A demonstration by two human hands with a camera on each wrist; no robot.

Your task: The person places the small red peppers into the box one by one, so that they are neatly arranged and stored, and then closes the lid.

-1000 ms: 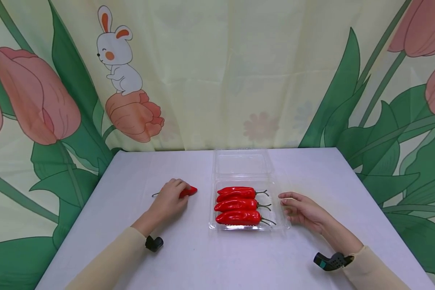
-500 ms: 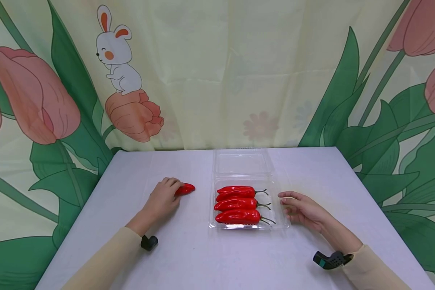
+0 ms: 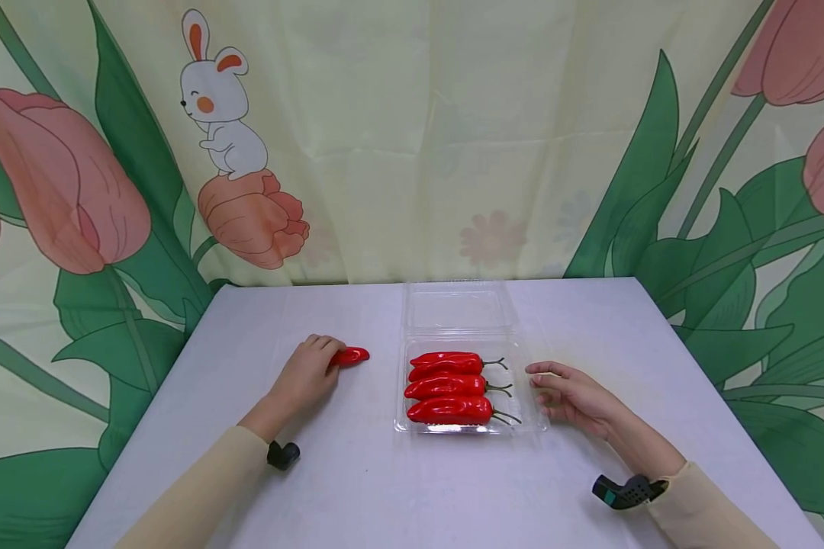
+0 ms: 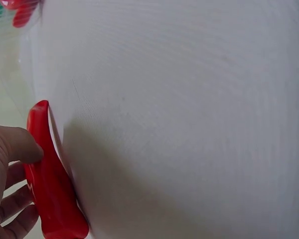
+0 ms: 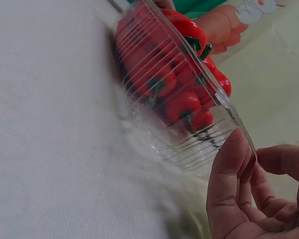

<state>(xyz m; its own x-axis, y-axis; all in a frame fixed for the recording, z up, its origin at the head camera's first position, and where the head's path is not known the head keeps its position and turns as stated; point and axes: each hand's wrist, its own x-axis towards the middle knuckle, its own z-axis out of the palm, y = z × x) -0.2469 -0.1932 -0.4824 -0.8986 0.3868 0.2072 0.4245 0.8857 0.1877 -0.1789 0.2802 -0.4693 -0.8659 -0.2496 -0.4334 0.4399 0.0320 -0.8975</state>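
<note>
On the left of the table, my left hand [image 3: 307,370] grips a red chili pepper [image 3: 352,356], thumb on one side and fingers on the other. The pepper's smooth tip points right, and its stem end is hidden by the hand. In the left wrist view the pepper [image 4: 50,184] lies close along the white cloth. To the right stands a clear plastic clamshell box [image 3: 412,428] with its lid raised at the back. Several red chili peppers [image 3: 451,410] lie side by side in it, stems to the right. My right hand [image 5: 254,194] pinches the box's right rim between thumb and fingers.
A white cloth [image 3: 371,496] covers the table. The box's transparent lid [image 3: 460,309] reaches to the table's back edge. Behind it hangs a curtain [image 3: 412,152] printed with tulips and a rabbit. Each wrist wears a small black camera [image 3: 283,455].
My left hand has shifted a little to the left with the chili pepper, and the pepper's stem has gone out of sight behind it. The right hand and the box have stayed put.
</note>
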